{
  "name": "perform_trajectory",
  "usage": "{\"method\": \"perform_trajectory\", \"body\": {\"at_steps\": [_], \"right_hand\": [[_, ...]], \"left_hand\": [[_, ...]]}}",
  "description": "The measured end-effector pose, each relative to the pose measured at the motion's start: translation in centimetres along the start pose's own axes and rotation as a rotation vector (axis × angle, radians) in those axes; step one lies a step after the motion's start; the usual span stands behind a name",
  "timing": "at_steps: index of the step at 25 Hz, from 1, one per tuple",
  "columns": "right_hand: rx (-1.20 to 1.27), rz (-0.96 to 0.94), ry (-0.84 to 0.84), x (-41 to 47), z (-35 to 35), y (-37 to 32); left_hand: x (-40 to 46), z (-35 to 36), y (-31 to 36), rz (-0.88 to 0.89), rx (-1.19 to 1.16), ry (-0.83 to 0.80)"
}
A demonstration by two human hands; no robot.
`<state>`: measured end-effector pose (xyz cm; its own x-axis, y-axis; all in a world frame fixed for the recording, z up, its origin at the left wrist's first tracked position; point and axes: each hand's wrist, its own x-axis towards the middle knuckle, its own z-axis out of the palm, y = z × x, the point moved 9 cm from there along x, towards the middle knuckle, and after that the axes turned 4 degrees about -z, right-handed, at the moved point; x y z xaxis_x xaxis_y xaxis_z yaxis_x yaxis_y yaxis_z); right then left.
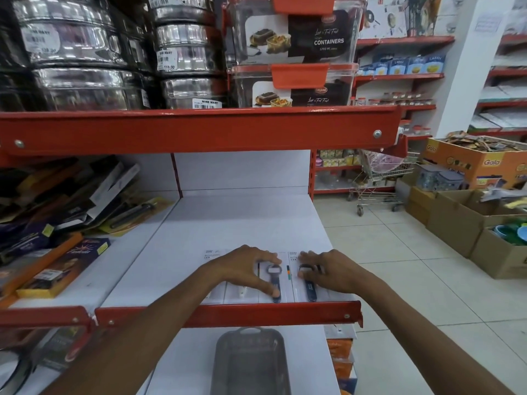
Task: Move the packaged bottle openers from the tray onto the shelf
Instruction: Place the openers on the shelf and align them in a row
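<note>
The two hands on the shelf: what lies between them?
In the head view, between the left hand and right hand lies white packaging card with a coloured stripe.

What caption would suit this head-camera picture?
Both hands press packaged bottle openers flat on a white shop shelf.

Views: only one, a wide-angle camera worn on the person's head.
Position: it stood close before the white shelf board with the red metal front lip [228,310], about at the level of the red upper shelf edge [199,129].
Direction: it faced forward and tipped down, so both forearms ran up from the bottom edge.
Nearness: near; the shelf filled the middle of the frame.
Reach: at right it took in the tiled aisle floor [399,252] and brown cardboard boxes [456,218].
Distortion: straight shelf edges bowed towards the frame's borders.
Shared ground: none, with a single view.
</note>
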<state>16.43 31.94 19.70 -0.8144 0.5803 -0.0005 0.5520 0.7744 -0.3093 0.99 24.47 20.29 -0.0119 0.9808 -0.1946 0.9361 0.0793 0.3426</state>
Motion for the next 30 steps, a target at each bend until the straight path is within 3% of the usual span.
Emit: {"method": "perform_trajectory", "body": {"at_steps": [11,14,17,30], "right_hand": [[0.034,-0.001,-0.010,-0.3,0.2,-1.1],[0.037,-0.035,0.059,0.0,0.3,-3.1],[0.022,-0.057,0.022,0.6,1.0,-4.8],[0.047,-0.026,-0.018,0.4,1.3,-5.2]], "left_hand": [[-0.5,-0.3,-0.9,0.006,-0.036,-0.021],[-1.7,-2.3,-4.0,-0.065,-0.038,0.003],[-2.9,-1.8,-6.1,-0.124,0.046,-0.070],[-4.5,-0.9,-6.0,-0.116,0.014,-0.039]]}}
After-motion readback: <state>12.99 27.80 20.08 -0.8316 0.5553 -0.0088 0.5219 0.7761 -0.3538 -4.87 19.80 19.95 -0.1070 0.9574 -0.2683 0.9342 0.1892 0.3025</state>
